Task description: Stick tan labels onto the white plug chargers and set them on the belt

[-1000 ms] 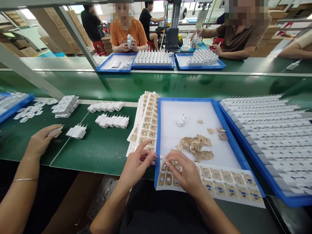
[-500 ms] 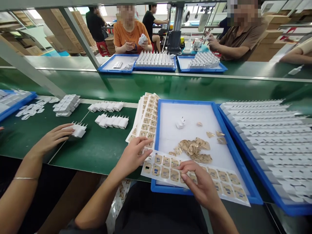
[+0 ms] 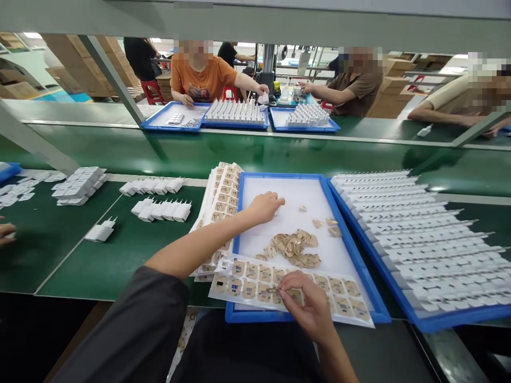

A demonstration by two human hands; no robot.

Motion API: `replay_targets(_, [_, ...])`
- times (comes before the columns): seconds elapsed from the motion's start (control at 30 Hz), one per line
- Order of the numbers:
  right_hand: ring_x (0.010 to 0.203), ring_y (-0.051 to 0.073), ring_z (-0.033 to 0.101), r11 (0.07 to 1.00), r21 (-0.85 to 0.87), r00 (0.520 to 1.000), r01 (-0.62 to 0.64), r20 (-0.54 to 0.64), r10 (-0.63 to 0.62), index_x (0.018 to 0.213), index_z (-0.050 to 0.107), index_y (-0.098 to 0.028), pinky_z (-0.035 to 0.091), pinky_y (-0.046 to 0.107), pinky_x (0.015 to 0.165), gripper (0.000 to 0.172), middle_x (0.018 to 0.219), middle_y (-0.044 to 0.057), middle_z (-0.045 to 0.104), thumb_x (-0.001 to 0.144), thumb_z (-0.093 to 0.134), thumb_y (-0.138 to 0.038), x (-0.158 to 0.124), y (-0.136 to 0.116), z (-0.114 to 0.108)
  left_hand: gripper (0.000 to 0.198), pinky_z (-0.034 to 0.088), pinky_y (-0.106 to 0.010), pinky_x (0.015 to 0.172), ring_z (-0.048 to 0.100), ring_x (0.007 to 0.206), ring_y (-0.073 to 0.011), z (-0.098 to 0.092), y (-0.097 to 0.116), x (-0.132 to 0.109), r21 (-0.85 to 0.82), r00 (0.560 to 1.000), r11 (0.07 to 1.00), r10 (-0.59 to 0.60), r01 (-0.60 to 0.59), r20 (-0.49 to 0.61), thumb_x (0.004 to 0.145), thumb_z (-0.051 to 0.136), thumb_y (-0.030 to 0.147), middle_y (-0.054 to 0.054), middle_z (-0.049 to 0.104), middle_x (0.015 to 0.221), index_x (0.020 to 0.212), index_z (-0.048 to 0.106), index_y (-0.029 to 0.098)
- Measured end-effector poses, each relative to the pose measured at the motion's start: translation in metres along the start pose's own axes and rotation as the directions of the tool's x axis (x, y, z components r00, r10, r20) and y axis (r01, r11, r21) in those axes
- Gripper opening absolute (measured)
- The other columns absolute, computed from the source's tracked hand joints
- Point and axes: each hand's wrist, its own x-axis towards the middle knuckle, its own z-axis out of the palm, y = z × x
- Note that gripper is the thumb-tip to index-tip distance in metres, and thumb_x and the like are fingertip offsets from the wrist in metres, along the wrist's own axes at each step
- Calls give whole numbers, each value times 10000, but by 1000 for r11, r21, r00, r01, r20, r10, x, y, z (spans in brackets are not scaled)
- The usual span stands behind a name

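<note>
My left hand [image 3: 266, 206] reaches over the white-lined blue tray [image 3: 235, 239], its fingers curled down where a white plug piece is mostly hidden beneath them. Over a sheet of tan stickers [image 3: 249, 290], my right hand [image 3: 305, 298] pinches a small piece that I cannot make out clearly. The sheet lies across the tray's near edge. Tan peeled scraps [image 3: 293, 246] form a pile in the tray, with a few loose ones to the right. More sticker sheets [image 3: 219, 197] are stacked along the tray's left side.
At right, another blue tray [image 3: 447, 324] holds rows of white plugs [image 3: 415, 239]. Left on the green table stand plug rows [image 3: 162, 209], a single plug [image 3: 101, 230] and stacked white blocks [image 3: 80, 185]. A co-worker's hand [image 3: 7, 231] is at far left. People sit across the bench.
My left hand has moved from the sheet's left end to the plug piece in the tray. The neighbour's hand has withdrawn leftward. The view has shifted right.
</note>
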Motion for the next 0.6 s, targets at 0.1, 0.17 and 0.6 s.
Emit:
replay_targets(0.1, [799, 198, 715, 1000, -1, 999, -23, -31, 23, 963, 653, -247, 583, 329, 719, 168, 841, 28, 730, 900, 651, -91, -2, 1, 0, 321, 542, -384, 882, 671, 1034, -276, -16, -1, -24, -72, 999, 997, 24, -27, -43, 850, 668, 115, -128, 670, 1162, 1165, 670, 175])
replay_targets(0.17, [803, 196, 720, 998, 2, 997, -55, -59, 55, 996, 656, -255, 585, 323, 728, 179, 850, 21, 735, 902, 661, -103, -4, 3, 0, 306, 537, -350, 886, 673, 983, -218, -27, 4, -64, -252, 985, 963, 56, -96, -161, 873, 697, 207, -85, 657, 1195, 1175, 647, 220])
replay_targets(0.6, [792, 190, 679, 881, 439, 982, -176, 137, 128, 920, 685, -239, 568, 338, 744, 34, 821, 39, 710, 941, 668, -219, 23, -27, 21, 491, 552, -275, 793, 671, 940, -195, 57, 44, -216, -951, 815, 204, -492, -233, -305, 750, 859, 452, -62, 660, 1052, 1110, 615, 223])
